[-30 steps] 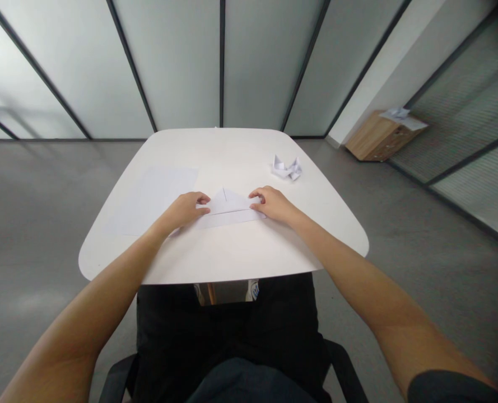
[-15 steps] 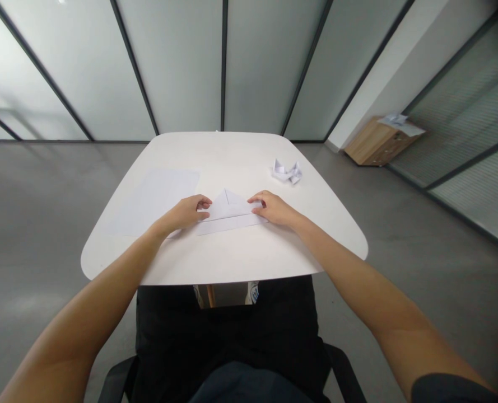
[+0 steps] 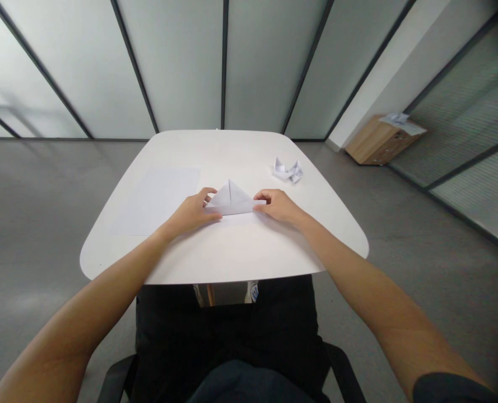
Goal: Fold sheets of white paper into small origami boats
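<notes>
White table [image 3: 232, 254], left hand [image 3: 192, 214] and right hand [image 3: 276, 205] (half-curled) gripping folded paper [image 3: 231, 200].

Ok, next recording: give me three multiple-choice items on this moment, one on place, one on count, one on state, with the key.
1. Where is the folded paper model?
A) on the wooden cabinet
B) on the white table, beyond the right hand
C) on the floor

2. How many paper items lie on the table?
A) one
B) two
C) three

3. What state is the paper triangle in?
A) crumpled into a ball
B) folded flat, apex pointing away
C) lifted off the table

1 B: it sits on the tabletop.
2 C: the flat paper sheet, triangle and model.
3 B: it lies flat, the left hand and right hand at its lower corners.
</notes>
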The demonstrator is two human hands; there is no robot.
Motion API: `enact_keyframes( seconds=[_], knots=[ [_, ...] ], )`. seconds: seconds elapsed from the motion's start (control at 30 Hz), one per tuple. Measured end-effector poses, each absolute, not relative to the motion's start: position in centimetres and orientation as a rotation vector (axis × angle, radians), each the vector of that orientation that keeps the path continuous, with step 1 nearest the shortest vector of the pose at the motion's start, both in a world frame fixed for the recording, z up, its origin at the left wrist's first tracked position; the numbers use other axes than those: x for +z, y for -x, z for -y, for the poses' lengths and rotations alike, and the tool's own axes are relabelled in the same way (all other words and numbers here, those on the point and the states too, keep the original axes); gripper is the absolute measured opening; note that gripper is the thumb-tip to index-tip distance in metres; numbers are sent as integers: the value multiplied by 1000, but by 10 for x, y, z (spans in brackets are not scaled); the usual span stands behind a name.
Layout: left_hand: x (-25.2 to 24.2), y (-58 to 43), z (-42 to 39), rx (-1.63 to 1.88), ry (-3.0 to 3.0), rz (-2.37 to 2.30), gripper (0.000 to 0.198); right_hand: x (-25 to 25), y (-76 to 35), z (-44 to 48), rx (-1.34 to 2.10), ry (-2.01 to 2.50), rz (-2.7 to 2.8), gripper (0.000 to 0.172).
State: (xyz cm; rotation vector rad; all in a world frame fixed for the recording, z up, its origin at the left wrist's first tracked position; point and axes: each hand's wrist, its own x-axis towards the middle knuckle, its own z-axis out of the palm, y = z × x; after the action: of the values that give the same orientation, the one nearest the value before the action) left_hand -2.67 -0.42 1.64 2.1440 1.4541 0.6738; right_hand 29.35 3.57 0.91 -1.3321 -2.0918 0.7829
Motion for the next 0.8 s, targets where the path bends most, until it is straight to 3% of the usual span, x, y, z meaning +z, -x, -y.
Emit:
enact_keyframes(
  seconds=[0.1,0.3,0.5,0.8],
  knots=[
    [17,27,2,662,-2114,-1548,70,10,-294,-36,822,1331,2055,27],
    [31,36,2,636,-2034,-1445,36,16,-295,-34,1177,1228,1825,34],
    [40,44,4,578,-1938,-1361,43,14,-301,-36,1303,1191,1696,45],
    [25,55,-3,552,-2164,-1419,57,1,-304,-44,843,1352,1965,22]
  ],
)
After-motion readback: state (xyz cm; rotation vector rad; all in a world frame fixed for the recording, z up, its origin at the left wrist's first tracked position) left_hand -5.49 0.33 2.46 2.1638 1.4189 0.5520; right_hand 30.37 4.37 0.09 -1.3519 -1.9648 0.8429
